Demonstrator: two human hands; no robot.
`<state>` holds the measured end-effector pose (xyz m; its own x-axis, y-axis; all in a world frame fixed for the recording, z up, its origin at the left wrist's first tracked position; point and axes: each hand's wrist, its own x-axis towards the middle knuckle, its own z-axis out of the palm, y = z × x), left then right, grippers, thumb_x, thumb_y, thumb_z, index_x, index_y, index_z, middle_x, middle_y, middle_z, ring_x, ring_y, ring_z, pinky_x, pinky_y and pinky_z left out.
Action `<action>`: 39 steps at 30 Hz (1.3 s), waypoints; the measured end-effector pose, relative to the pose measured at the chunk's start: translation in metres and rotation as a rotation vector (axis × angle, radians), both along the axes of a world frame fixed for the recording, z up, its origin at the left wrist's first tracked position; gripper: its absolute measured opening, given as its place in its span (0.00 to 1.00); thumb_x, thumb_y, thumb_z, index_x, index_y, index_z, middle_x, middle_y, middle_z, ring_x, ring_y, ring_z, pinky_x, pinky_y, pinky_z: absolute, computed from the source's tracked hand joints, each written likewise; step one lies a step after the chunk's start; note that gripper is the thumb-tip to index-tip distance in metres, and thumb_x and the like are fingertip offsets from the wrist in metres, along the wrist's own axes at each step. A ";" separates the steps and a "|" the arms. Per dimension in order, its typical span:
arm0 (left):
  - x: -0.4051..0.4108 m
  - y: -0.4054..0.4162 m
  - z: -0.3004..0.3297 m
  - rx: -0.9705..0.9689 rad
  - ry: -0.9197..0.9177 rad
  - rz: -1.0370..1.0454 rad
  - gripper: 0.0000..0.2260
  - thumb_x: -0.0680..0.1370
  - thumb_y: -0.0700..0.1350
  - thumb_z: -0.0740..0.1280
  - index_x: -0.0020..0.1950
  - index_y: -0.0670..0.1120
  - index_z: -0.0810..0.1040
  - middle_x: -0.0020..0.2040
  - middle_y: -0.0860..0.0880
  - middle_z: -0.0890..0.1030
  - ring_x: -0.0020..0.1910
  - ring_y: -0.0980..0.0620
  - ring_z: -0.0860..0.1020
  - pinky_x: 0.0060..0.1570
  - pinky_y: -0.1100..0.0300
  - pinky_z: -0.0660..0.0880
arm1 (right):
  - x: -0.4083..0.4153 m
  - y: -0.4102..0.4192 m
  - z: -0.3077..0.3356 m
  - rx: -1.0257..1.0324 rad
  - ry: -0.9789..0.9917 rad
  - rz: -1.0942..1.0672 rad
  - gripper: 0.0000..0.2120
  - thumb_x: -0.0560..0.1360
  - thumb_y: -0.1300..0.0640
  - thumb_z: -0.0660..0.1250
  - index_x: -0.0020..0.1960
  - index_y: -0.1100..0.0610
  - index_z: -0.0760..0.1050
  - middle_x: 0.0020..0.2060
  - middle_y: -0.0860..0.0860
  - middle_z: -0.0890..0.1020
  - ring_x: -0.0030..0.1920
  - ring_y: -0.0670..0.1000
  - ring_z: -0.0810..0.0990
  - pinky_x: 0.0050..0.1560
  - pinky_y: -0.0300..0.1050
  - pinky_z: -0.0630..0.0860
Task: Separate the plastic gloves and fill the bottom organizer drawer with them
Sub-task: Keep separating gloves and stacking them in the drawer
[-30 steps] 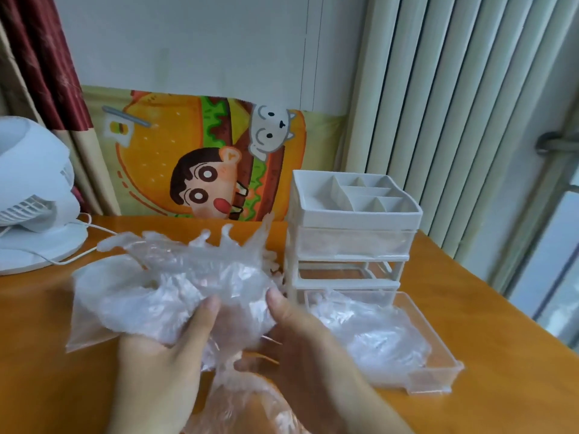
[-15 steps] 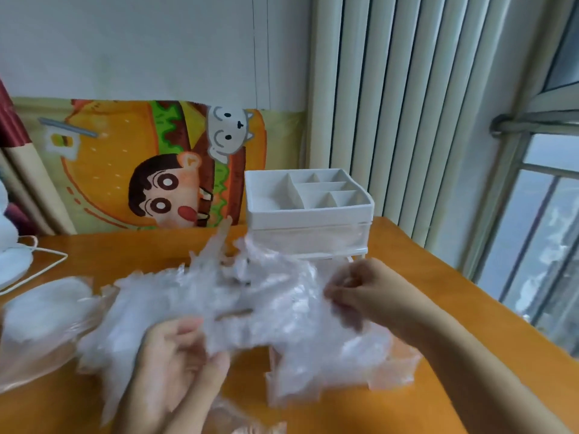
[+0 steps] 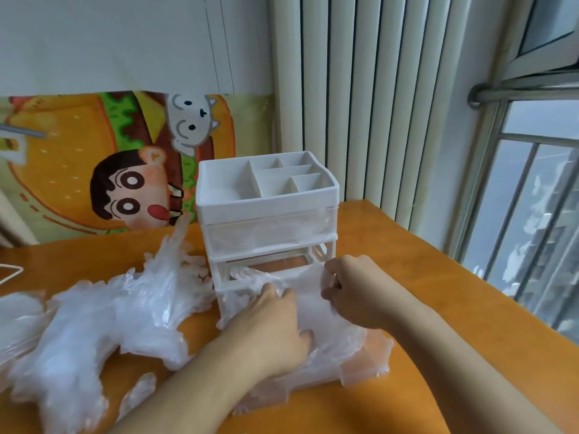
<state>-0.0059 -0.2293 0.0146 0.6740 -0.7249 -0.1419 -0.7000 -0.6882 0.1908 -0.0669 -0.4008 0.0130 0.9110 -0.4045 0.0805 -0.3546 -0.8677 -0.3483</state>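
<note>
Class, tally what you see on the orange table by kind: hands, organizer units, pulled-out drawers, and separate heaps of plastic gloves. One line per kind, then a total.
Hands: 2, left hand and right hand
Organizer: 1, white organizer
Pulled-out drawers: 1, bottom drawer
Glove heaps: 2, loose pile and gloves in the drawer
Total: 6

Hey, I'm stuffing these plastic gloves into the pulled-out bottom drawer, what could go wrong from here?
1. The gloves already spill over the bottom drawer's edges, so they may jam it when you slide it shut.
2. The left hand presses down on the extended drawer; the light organizer could tip forward.
3. The loose pile of gloves may slide off the table.
</note>
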 end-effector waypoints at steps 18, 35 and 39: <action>0.017 -0.019 -0.007 0.221 0.182 0.035 0.47 0.67 0.68 0.72 0.81 0.56 0.56 0.67 0.52 0.76 0.56 0.49 0.79 0.52 0.53 0.81 | 0.006 0.002 -0.018 -0.226 -0.036 -0.205 0.15 0.74 0.65 0.74 0.54 0.53 0.72 0.46 0.49 0.74 0.40 0.48 0.73 0.33 0.41 0.74; 0.023 -0.013 0.008 0.250 0.342 0.142 0.59 0.70 0.57 0.77 0.83 0.47 0.36 0.65 0.39 0.79 0.56 0.42 0.84 0.51 0.50 0.83 | -0.004 0.041 -0.005 0.101 0.450 0.064 0.44 0.75 0.55 0.70 0.84 0.48 0.51 0.81 0.50 0.55 0.76 0.59 0.67 0.65 0.52 0.77; 0.021 -0.013 0.014 0.242 0.298 0.154 0.28 0.70 0.58 0.79 0.61 0.44 0.74 0.46 0.47 0.80 0.46 0.47 0.85 0.33 0.58 0.77 | 0.000 0.039 -0.009 0.065 0.468 0.019 0.40 0.75 0.53 0.72 0.81 0.56 0.56 0.79 0.54 0.55 0.76 0.62 0.66 0.65 0.53 0.76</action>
<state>0.0148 -0.2422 0.0289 0.6756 -0.5409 -0.5010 -0.5242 -0.8303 0.1895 -0.0668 -0.3616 0.0043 0.8504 -0.3782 -0.3657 -0.4709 -0.8572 -0.2085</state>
